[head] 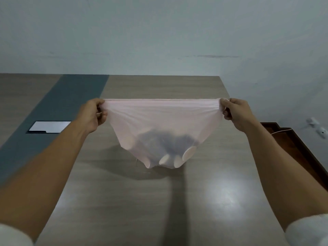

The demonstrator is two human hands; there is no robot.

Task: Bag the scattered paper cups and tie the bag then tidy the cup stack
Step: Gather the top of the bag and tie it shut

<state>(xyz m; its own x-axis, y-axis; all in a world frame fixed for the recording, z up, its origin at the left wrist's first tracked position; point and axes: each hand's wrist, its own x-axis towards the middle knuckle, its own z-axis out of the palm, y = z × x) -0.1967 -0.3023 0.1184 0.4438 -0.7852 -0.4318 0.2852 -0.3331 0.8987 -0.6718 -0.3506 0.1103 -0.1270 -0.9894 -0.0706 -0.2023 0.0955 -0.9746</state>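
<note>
1. A pale wall (159, 32) fills the upper part of the view, with a faint dark scuff running across it on the right.
2. Below it lies a glossy wood-grain table (124, 201), crossed on the left by a dark grey strip (58, 103) that runs diagonally toward the far edge. A bright glare spot sits on the tabletop to the right.
3. A translucent pale pink plastic bag (159, 121) hangs in the air above the table, its top edge pulled taut and level between both hands, its body sagging to a rounded point just over its own shadow.
4. The left hand (92, 114) is clenched on the bag's left corner, plastic bunched inside the fist.
5. The right hand (236, 112) pinches the bag's right corner in a closed grasp.
6. Paper cups (170, 157) lie jumbled in the bottom of the bag; several white rims press against the plastic, with a darker mass above them.
7. A silvery rectangular plate (49, 126) is set flush into the grey strip, left of the left forearm.
</note>
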